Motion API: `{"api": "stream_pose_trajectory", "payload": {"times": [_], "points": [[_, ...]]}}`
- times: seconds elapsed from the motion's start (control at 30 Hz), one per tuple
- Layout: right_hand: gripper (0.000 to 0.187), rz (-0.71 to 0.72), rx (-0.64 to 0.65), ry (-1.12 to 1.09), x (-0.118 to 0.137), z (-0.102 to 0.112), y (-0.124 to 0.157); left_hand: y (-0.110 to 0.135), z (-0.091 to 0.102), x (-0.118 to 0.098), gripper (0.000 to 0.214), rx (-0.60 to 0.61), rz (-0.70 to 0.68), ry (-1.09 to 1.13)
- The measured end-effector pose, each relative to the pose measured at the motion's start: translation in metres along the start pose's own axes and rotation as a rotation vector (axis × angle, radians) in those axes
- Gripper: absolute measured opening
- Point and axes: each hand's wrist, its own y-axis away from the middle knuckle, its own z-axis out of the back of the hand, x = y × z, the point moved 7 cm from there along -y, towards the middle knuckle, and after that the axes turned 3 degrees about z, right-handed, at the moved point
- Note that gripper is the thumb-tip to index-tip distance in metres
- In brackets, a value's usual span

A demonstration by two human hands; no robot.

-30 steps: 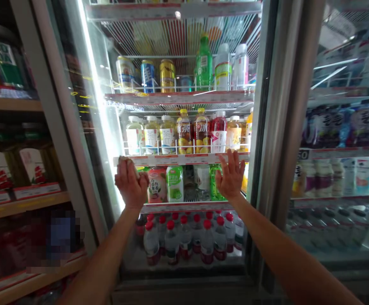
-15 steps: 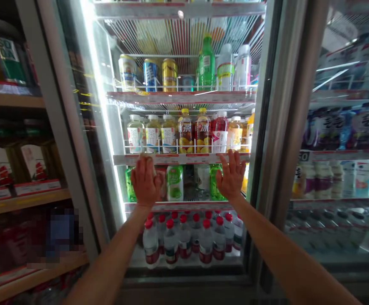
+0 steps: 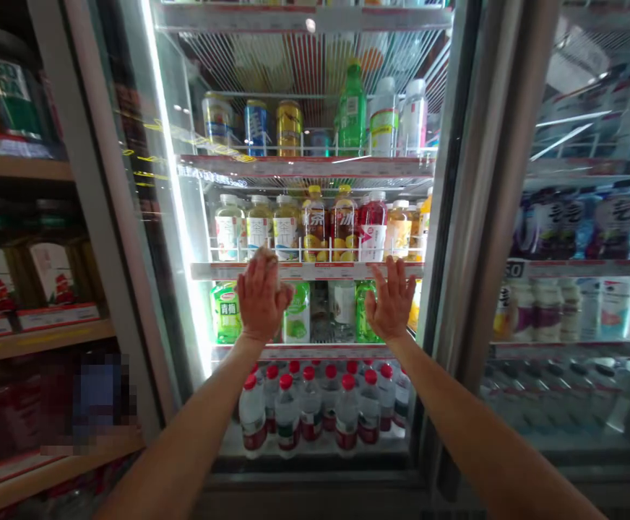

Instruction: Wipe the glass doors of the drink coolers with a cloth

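My left hand [image 3: 262,303] is raised in front of the lit drinks fridge, its fingers together over a pale cloth [image 3: 265,254] that peeks out above the fingertips. It looks pressed to the fridge's glass door [image 3: 147,166], which carries reflections. My right hand [image 3: 392,300] lies flat with fingers spread at about the same height, holding nothing. Behind the two hands runs the edge of a middle shelf [image 3: 320,271]. Green bottles [image 3: 225,312] stand below that edge, and tea bottles [image 3: 315,224] above it; the hands hide part of the lower row.
Red-capped water bottles [image 3: 298,408] fill the fridge floor. Cans [image 3: 290,128] and more bottles stand higher up. A metal door frame [image 3: 488,238] separates this fridge from another glass-fronted one on the right. Shelves with bottles [image 3: 49,271] are at the left.
My left hand has slid right and slightly up with the cloth, uncovering the green bottle at the left. My right hand has stayed nearly in place, still flat.
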Motion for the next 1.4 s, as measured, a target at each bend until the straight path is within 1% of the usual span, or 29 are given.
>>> {"api": "stream_pose_trajectory", "payload": {"times": [0.07, 0.1, 0.13, 0.2, 0.3, 0.33, 0.37, 0.4, 0.43, 0.47, 0.5, 0.57, 0.6, 0.63, 0.67, 0.7, 0.77, 0.83, 0.9, 0.93, 1.0, 1.1, 1.13, 1.17, 1.2, 1.23, 1.33, 1.37, 1.4], "points": [[0.053, 0.001, 0.002, -0.004, 0.0, 0.0, 0.0, -0.007, 0.008, 0.025, 0.054, -0.059, 0.179, -0.015], [0.053, -0.002, 0.006, -0.005, 0.0, 0.0, -0.001, -0.008, 0.01, 0.029, 0.055, -0.076, 0.219, -0.02], [0.054, -0.007, 0.008, -0.006, 0.0, 0.0, -0.001, -0.008, 0.009, 0.026, 0.055, -0.083, 0.219, -0.025], [0.054, -0.014, 0.017, -0.01, 0.0, 0.0, -0.001, -0.006, 0.003, 0.006, 0.055, -0.07, 0.127, -0.023], [0.055, -0.017, 0.016, -0.016, -0.001, -0.001, 0.0, 0.004, -0.012, -0.038, 0.05, 0.024, -0.127, 0.005], [0.054, -0.016, 0.016, -0.015, -0.001, -0.001, 0.0, 0.007, -0.016, -0.049, 0.048, 0.065, -0.217, 0.014], [0.054, -0.015, 0.016, -0.011, -0.001, -0.001, 0.0, 0.009, -0.019, -0.055, 0.046, 0.103, -0.296, 0.02], [0.053, -0.013, 0.013, -0.006, -0.001, -0.001, 0.0, 0.009, -0.019, -0.056, 0.044, 0.13, -0.352, 0.022], [0.052, -0.01, 0.01, 0.0, -0.001, -0.001, 0.0, 0.006, -0.017, -0.051, 0.044, 0.136, -0.365, 0.023], [0.051, -0.006, 0.005, 0.005, -0.001, 0.0, 0.0, 0.0, -0.013, -0.04, 0.044, 0.117, -0.326, 0.023], [0.05, -0.002, 0.0, 0.008, -0.001, 0.0, 0.0, -0.007, -0.007, -0.024, 0.046, 0.076, -0.234, 0.019], [0.049, 0.0, -0.009, 0.01, 0.0, 0.0, 0.0, -0.02, 0.006, 0.011, 0.051, -0.022, 0.02, 0.001], [0.049, 0.0, -0.011, 0.01, 0.0, 0.0, 0.0, -0.023, 0.01, 0.023, 0.053, -0.056, 0.118, -0.009], [0.048, -0.001, -0.011, 0.011, 0.0, 0.0, 0.0, -0.023, 0.011, 0.028, 0.054, -0.071, 0.165, -0.015], [0.048, -0.002, -0.01, 0.013, 0.0, 0.0, 0.0, -0.022, 0.01, 0.024, 0.053, -0.07, 0.155, -0.015], [0.048, -0.001, -0.01, 0.016, 0.0, 0.0, 0.0, -0.019, 0.006, 0.014, 0.052, -0.054, 0.098, -0.009], [0.047, 0.002, -0.008, 0.022, 0.0, 0.0, 0.0, -0.008, -0.004, -0.016, 0.048, -0.002, -0.068, 0.006], [0.047, 0.007, -0.009, 0.029, 0.001, 0.0, 0.0, 0.004, -0.014, -0.042, 0.045, 0.052, -0.195, 0.013], [0.047, 0.013, -0.014, 0.031, 0.001, 0.001, 0.0, 0.009, -0.02, -0.052, 0.044, 0.089, -0.254, 0.022], [0.046, 0.014, -0.017, 0.031, 0.001, 0.001, 0.0, 0.008, -0.019, -0.049, 0.043, 0.088, -0.253, 0.025], [0.046, 0.01, -0.02, 0.027, 0.0, 0.001, 0.0, -0.001, -0.012, -0.027, 0.044, 0.053, -0.179, 0.019], [0.046, 0.004, -0.016, 0.02, 0.0, 0.001, 0.0, -0.018, 0.008, 0.022, 0.047, -0.085, 0.102, -0.012], [0.047, 0.002, -0.017, 0.017, 0.001, 0.001, 0.0, -0.021, 0.013, 0.032, 0.049, -0.126, 0.18, -0.02], [0.047, 0.001, -0.018, 0.015, 0.001, 0.001, 0.0, -0.021, 0.016, 0.036, 0.05, -0.152, 0.218, -0.024], [0.047, 0.001, -0.02, 0.013, 0.001, 0.001, 0.0, -0.021, 0.016, 0.033, 0.05, -0.156, 0.203, -0.026], [0.047, 0.001, -0.022, 0.011, 0.001, 0.002, 0.0, -0.019, 0.013, 0.022, 0.049, -0.133, 0.132, -0.024], [0.048, 0.007, -0.029, 0.008, 0.0, 0.002, 0.0, -0.004, -0.007, -0.028, 0.044, 0.035, -0.233, 0.009], [0.048, 0.011, -0.028, 0.007, 0.0, 0.002, 0.0, 0.001, -0.013, -0.039, 0.042, 0.086, -0.318, 0.02], [0.048, 0.014, -0.026, 0.008, 0.0, 0.002, 0.0, 0.003, -0.016, -0.044, 0.041, 0.116, -0.357, 0.025]]}}
